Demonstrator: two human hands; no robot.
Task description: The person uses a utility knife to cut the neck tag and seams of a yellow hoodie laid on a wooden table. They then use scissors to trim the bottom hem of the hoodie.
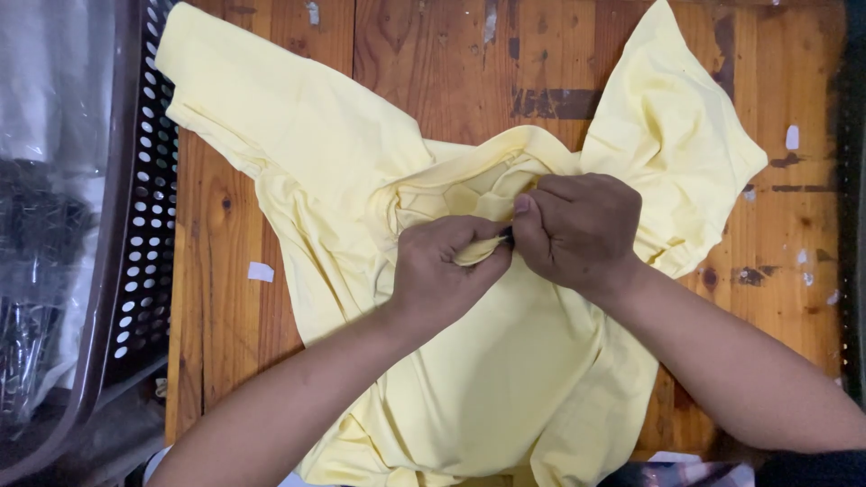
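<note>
**stitchfan:** Pale yellow cotton T-shirt (505, 361) was spread out on a worn orange-brown wooden table (433, 54), sleeves fanned toward the far corners and the hem hanging off the near edge. Where were the hands though?

**benchlurker:** Both right at the collar, mid-table. The left hand (442, 271) was curled shut on a small fold of the yellow fabric just below the neckline, knuckles up. The right hand (577, 230) was pressed up against it, thumb and forefinger pinched narrow on the same bit of cloth — there was something small and dark between the fingertips, but it was too tiny to tell what.

**stitchfan:** So the hands were touching?

**benchlurker:** Yep, fingertips meeting over the neck opening, fabric bunched into creases around them.

**stitchfan:** Anything else on the table?

**benchlurker:** A few scraps of white paper (261, 271) stuck to the wood, one near the left sleeve, plus patches where the finish was scraped dark. Off the table's left edge stood a dark perforated plastic basket (149, 225) — the left sleeve lay over its rim. Beside that was some clear plastic wrap (45, 108) over stuff I couldn't make out.
</note>
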